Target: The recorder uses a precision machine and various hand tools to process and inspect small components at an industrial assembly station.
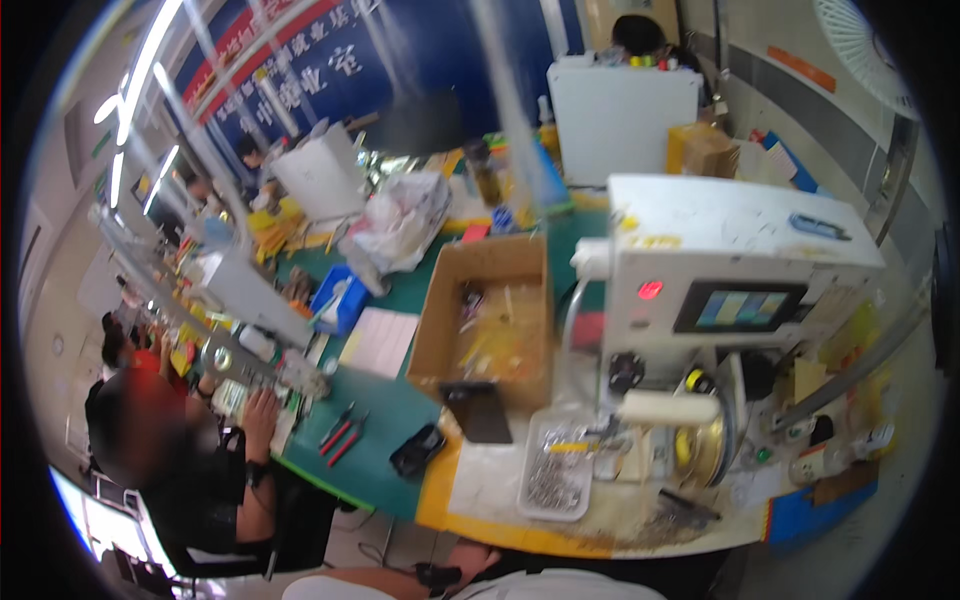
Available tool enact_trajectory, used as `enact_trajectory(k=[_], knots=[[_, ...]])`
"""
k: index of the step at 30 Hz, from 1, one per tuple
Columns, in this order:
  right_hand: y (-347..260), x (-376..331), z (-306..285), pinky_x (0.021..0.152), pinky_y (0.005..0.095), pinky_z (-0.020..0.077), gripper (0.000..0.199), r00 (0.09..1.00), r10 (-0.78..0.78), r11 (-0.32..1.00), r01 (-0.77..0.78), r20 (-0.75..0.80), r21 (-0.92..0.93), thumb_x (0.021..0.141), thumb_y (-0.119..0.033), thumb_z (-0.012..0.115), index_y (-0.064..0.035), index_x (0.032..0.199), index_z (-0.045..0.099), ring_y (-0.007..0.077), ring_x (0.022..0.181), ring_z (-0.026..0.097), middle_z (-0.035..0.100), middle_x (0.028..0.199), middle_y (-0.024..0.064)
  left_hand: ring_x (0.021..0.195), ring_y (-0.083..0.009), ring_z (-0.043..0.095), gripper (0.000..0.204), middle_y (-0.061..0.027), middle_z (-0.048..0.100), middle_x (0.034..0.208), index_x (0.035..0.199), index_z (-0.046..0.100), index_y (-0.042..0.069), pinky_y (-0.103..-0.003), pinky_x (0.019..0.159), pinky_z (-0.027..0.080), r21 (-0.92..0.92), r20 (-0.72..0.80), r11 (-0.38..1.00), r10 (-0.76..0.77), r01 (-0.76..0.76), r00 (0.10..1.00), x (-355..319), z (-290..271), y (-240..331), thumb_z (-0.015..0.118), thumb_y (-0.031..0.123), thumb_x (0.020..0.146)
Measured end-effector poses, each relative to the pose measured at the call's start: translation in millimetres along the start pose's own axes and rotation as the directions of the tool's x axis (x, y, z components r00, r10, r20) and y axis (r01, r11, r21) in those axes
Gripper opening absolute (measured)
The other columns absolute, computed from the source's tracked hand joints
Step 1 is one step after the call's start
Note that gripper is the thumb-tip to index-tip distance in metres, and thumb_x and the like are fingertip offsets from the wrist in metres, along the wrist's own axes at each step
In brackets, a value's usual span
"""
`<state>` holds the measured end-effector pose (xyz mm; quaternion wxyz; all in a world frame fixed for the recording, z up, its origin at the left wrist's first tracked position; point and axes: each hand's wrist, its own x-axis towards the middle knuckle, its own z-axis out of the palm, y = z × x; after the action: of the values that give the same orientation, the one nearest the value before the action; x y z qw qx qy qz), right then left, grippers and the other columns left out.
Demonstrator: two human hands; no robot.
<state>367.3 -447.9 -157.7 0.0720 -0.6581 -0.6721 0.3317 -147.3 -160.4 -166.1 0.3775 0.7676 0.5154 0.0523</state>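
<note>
My left hand rests low at the table's front edge, below the yellow border; a black band circles its wrist. Its fingers are too hidden and blurred to read. I see nothing in it. My right hand is out of the picture. On the table above stands a white plastic tray full of small metal parts, with a yellow-handled tool lying across it. Right of the tray, a white benchtop machine with a small screen carries a white roller and a reel.
An open cardboard box stands behind the tray, a dark panel leaning on its front. Red-handled pliers and a black pouch-like item lie left. A seated co-worker works at far left. Bottles stand right.
</note>
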Motion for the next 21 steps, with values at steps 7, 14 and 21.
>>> enact_trajectory(k=[7, 14, 21], knots=[[4, 57, -59, 0.100, 0.0562, 0.0501, 0.058, 0.962, -0.199, 0.963, 0.227, 0.186, -0.145, 0.094, -0.036, 0.077, -0.0125, 0.143, 0.060, 0.0461, 0.109, 0.063, 0.068, 0.115, 0.0232, 0.108, -0.0486, 0.065, 0.046, -0.0288, 0.068, 0.118, 0.134, 0.061, 0.002, -0.054, 0.092, 0.055, -0.025, -0.007, 0.999, 0.046, -0.047, 0.999, 18, -5, 25, 0.062, 0.025, 0.094], [-29, 104, -95, 0.101, 0.0562, 0.0501, 0.060, 0.926, -0.279, 0.903, 0.343, 0.255, -0.257, 0.093, -0.037, 0.077, -0.0136, 0.145, 0.059, 0.0459, 0.110, 0.063, 0.068, 0.115, 0.0228, 0.124, -0.0453, 0.061, 0.057, -0.0267, 0.065, 0.133, 0.146, 0.057, 0.007, -0.053, 0.106, 0.053, -0.059, -0.096, 0.994, 0.087, -0.093, 0.992, 4, 4, 25, 0.061, 0.027, 0.092], [-46, 38, -110, 0.101, 0.0562, 0.0500, 0.062, 0.982, -0.119, 0.941, 0.158, 0.144, -0.299, 0.093, -0.038, 0.077, -0.0147, 0.147, 0.058, 0.0456, 0.111, 0.063, 0.068, 0.116, 0.0224, 0.134, -0.0461, 0.054, 0.060, -0.0273, 0.063, 0.136, 0.148, 0.054, 0.009, -0.055, 0.110, 0.050, -0.041, -0.180, 0.982, 0.177, -0.187, 0.968, 13, 25, 12, 0.064, 0.031, 0.093]])
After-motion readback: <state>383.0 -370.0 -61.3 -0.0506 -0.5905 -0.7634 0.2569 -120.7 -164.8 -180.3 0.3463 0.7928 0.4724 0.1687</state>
